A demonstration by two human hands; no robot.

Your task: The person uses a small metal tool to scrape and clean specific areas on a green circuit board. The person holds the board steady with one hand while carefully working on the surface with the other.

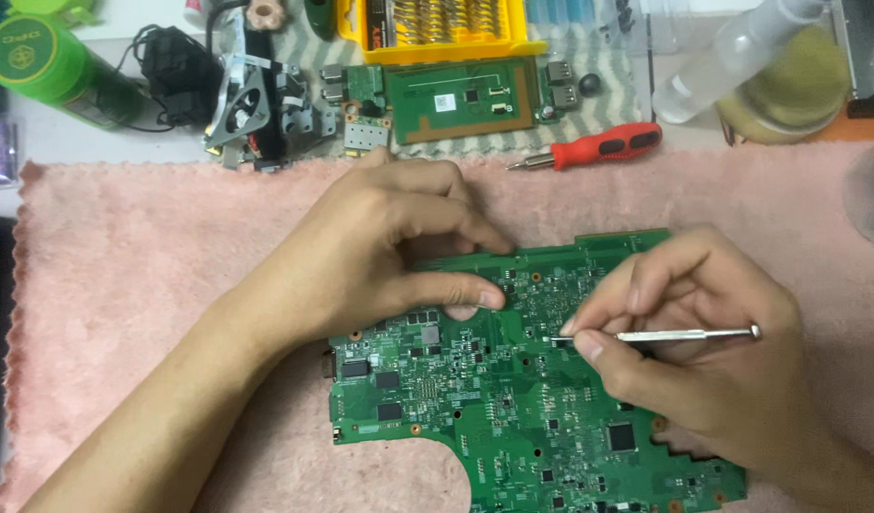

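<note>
Green circuit board (513, 399) flat on pink fuzzy cloth (123, 285), mid-desk. Left hand (380, 247) pressing the upper edge, fingers curled and closed on the board. Right hand (712, 351) pinching a slim metal pick (684, 334), tip on a small component. Best kept light: shallow angle, board pinned firm, no slipping across solder. Red screwdriver (598, 147) beyond.

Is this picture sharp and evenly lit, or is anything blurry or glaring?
Head view: soft, even light, faint shadows under the left hand and right hand; the green circuit board is fairly sharp; the clear bottle shows pale glare; edges look slightly soft.
</note>
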